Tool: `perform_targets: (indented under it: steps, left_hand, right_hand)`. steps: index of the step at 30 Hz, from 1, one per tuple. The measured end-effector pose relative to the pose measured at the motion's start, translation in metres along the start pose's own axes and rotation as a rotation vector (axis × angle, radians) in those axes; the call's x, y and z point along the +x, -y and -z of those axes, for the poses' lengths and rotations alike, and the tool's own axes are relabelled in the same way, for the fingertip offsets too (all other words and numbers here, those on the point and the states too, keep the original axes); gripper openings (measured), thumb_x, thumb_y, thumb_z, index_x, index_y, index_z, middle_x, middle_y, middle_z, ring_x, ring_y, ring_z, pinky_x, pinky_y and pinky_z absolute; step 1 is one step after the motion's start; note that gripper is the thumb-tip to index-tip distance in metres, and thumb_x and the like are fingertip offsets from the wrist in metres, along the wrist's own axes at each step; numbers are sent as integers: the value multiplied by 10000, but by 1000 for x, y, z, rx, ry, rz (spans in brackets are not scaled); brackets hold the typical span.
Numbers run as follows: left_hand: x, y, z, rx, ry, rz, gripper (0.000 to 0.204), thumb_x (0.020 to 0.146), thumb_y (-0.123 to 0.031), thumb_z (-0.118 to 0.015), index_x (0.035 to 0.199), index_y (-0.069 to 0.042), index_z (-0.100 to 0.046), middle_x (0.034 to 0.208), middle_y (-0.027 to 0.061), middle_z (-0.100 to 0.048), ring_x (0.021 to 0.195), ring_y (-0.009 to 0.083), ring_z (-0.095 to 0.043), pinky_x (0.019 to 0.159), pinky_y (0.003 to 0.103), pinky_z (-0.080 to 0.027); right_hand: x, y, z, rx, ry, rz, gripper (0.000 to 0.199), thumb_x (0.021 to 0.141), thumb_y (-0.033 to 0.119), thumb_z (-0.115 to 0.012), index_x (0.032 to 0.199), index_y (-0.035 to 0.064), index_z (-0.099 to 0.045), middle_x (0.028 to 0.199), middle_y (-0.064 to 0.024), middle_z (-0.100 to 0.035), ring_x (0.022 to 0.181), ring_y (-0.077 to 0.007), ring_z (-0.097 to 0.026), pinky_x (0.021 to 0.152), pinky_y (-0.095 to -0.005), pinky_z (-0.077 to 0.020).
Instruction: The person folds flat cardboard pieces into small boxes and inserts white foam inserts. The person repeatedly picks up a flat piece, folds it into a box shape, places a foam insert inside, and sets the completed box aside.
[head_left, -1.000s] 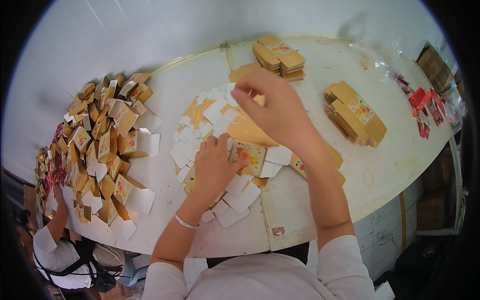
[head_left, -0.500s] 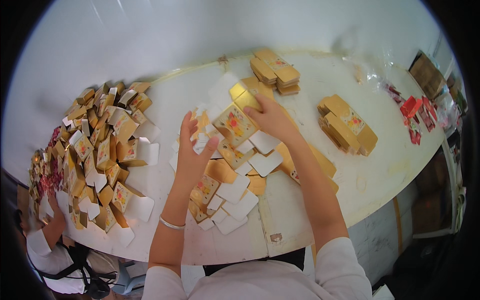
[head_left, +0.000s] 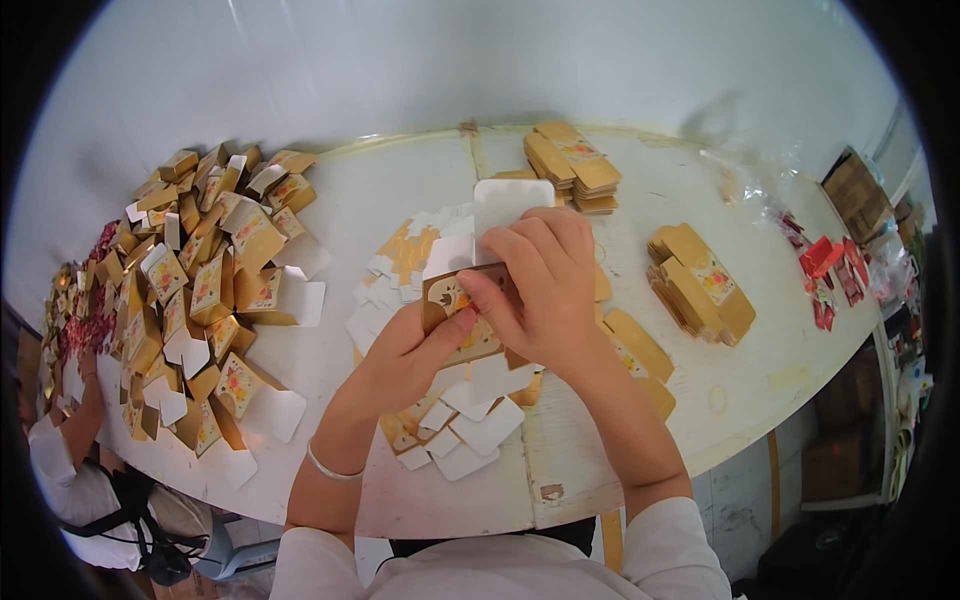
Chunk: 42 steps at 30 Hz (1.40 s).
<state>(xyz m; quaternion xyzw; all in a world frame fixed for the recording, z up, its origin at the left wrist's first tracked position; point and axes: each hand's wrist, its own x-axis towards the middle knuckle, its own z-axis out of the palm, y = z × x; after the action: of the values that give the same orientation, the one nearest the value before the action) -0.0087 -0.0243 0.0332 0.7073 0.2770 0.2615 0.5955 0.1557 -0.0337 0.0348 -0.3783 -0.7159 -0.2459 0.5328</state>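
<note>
Table: we see a white table (head_left: 400,200) by a white wall.
Done: many folded boxes (head_left: 190,290) sit far left.
Left: flat cards (head_left: 450,420) wait under us.
Hands: our left hand (head_left: 405,355) and right hand (head_left: 545,285) both pinch one gold box (head_left: 455,300), its white flap (head_left: 510,205) up.

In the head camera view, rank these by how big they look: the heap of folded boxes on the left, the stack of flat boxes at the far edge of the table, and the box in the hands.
1. Heap of folded boxes, largest by far.
2. Stack of flat boxes.
3. Box in the hands, mostly covered by the left hand and right hand, so stack versus box is unsure.
</note>
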Motion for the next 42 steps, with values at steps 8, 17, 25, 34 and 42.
perform_targets:
  steps: [8,17,25,34,42]
  left_hand:
    - [0,7,-15,-126,-96,-89,174,896,-109,-424,997,18,-487,837,2,-527,737,63,-440,657,220,-385]
    - [-10,-3,-13,-634,19,134,437,780,-154,-610,1149,-2,-435,949,38,-549,860,89,-519,735,215,-420]
    - [-3,9,-8,-497,-120,-191,754,638,-96,-748,1250,-25,-313,1135,93,-487,1021,186,-510,810,310,-458]
    - [6,9,-16,-121,-404,-702,605,747,-179,-681,1192,-65,-288,1016,60,-426,878,135,-464,806,268,-406]
    - [-7,2,3,-7,-306,-322,238,832,-138,-571,967,-57,-393,977,55,-423,664,62,-427,574,168,-369]
  right_hand:
    - [-3,4,1,-98,55,-99,276,694,224,-658,579,71,-460,587,-44,-393,595,-221,-380,624,-326,-300]
    - [-3,10,-2,93,-66,-85,262,661,124,-647,512,61,-440,573,-34,-407,582,-214,-396,619,-338,-333]
    - [8,26,16,616,-317,-290,176,698,64,-611,807,8,-484,824,-92,-486,833,-225,-459,850,-366,-349]
    - [9,19,13,1653,159,-1374,371,856,255,-517,1157,42,-467,1034,-72,-555,928,-135,-540,776,-281,-454]
    - [1,20,5,1578,45,-1300,296,747,-47,-431,996,-5,-586,981,-108,-560,911,-182,-547,777,-294,-462]
